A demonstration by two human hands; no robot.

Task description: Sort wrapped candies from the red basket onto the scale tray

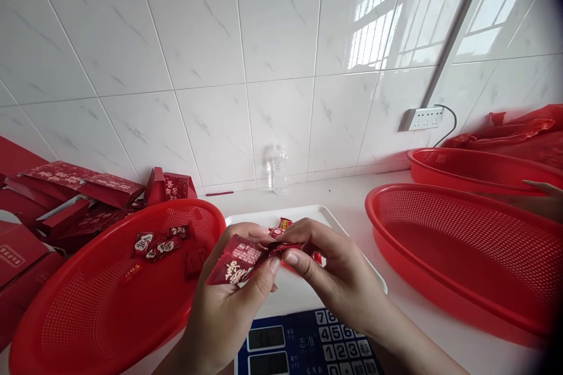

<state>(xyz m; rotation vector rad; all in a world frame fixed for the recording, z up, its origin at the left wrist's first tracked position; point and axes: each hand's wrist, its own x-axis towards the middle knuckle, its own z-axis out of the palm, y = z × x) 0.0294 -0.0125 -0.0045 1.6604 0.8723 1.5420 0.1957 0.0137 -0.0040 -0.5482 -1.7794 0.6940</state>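
My left hand (233, 299) is closed around a dark red printed candy packet (237, 261) with white lettering. Close against it, my right hand (334, 269) pinches a small dark red packet (284, 248) between thumb and fingers; the fingertips of both hands nearly meet there. Both hands hover over the white tray (323, 212) of a weighing scale. On the tray, partly hidden behind my fingers, lie a few small red candy packets (281, 226). The scale's blue panel (303, 343), with number keys and two displays, shows below my hands.
A red perforated basket (88, 334) with several packets stands on the left, beside red printed boxes (79, 187). Two red baskets (440, 281) are on the right, where another person's hand (543, 196) reaches in. A clear plastic bottle (279, 170) stands by the tiled wall.
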